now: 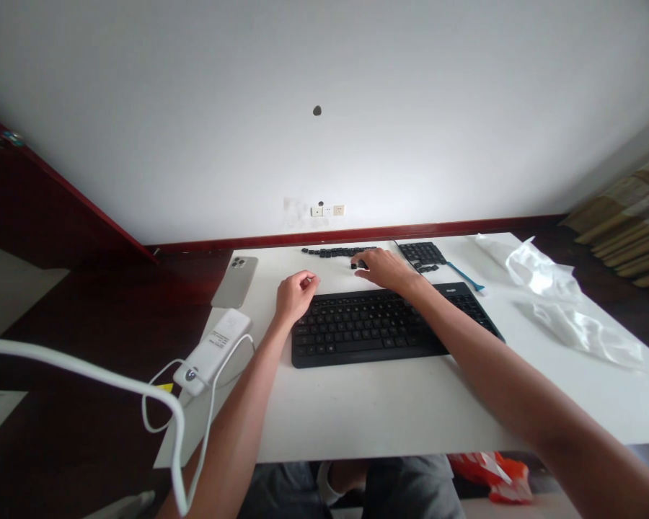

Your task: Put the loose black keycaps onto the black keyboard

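A black keyboard (pixel 378 324) lies in the middle of the white table (pixel 389 404). My left hand (pixel 296 294) rests curled at the keyboard's far left corner, fingers closed; what it holds, if anything, I cannot make out. My right hand (pixel 385 269) reaches beyond the keyboard's far edge and pinches a loose black keycap (pixel 355 265). A row of several loose black keycaps (pixel 332 251) lies just behind it along the table's far edge.
A second black key block (pixel 422 254) and a blue tool (pixel 466 278) lie at the back right. Clear plastic bags (pixel 552 288) cover the right side. A phone (pixel 235 281) lies face down at the left, near a white power bank (pixel 213 351) with its cable.
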Motion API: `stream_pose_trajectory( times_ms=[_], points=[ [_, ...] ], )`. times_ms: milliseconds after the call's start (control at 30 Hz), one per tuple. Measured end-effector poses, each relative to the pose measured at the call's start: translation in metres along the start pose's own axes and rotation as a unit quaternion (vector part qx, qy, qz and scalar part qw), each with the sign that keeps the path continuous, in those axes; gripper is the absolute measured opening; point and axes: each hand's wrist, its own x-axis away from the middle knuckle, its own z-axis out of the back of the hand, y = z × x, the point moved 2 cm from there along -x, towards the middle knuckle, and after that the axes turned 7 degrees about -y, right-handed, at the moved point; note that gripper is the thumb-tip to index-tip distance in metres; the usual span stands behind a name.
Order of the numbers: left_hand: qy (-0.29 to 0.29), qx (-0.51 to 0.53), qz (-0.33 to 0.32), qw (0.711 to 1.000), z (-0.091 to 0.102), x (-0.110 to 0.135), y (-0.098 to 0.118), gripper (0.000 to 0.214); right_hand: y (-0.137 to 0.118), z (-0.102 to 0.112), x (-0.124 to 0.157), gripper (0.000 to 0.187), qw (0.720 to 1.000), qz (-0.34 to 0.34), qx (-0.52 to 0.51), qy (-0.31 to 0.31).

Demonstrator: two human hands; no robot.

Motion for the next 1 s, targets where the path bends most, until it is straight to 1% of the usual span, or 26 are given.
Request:
stream_pose_trajectory(
  times_ms=[133, 200, 400, 533, 667, 833, 900, 1000],
  points=[
    [-0.002, -0.004, 0.000, 1.000, 0.000, 0.000, 0.000, 0.028, -0.001, 0.001, 0.000, 0.024, 1.000, 0.005, 0.005, -0.014],
    [-0.003, -0.006, 0.001, 1.000, 0.000, 0.001, 0.000, 0.029, -0.002, 0.002, 0.000, 0.022, 1.000, 0.005, 0.006, -0.016],
    [-0.002, -0.003, -0.002, 1.000, 0.000, 0.001, -0.001, 0.029, -0.003, 0.011, 0.007, 0.026, 0.999, 0.037, 0.008, -0.023],
    [-0.001, 0.004, -0.004, 1.000, -0.001, 0.000, -0.002, 0.027, 0.001, 0.015, 0.010, 0.024, 0.997, 0.053, -0.001, -0.049],
    [0.001, 0.004, -0.006, 1.000, -0.001, 0.000, -0.002, 0.028, 0.002, 0.015, 0.010, 0.026, 0.997, 0.052, -0.007, -0.061],
    [-0.002, -0.002, -0.007, 1.000, 0.000, 0.001, -0.001, 0.029, 0.003, 0.009, 0.007, 0.028, 0.995, 0.057, -0.014, -0.086],
    [-0.002, -0.004, -0.009, 1.000, 0.000, 0.001, -0.002, 0.030, 0.005, 0.008, 0.006, 0.028, 0.995, 0.056, -0.014, -0.085],
    [-0.001, -0.002, -0.009, 1.000, 0.000, 0.001, -0.002, 0.030, 0.009, 0.012, 0.006, 0.027, 0.995, 0.065, -0.018, -0.067]
  ],
)
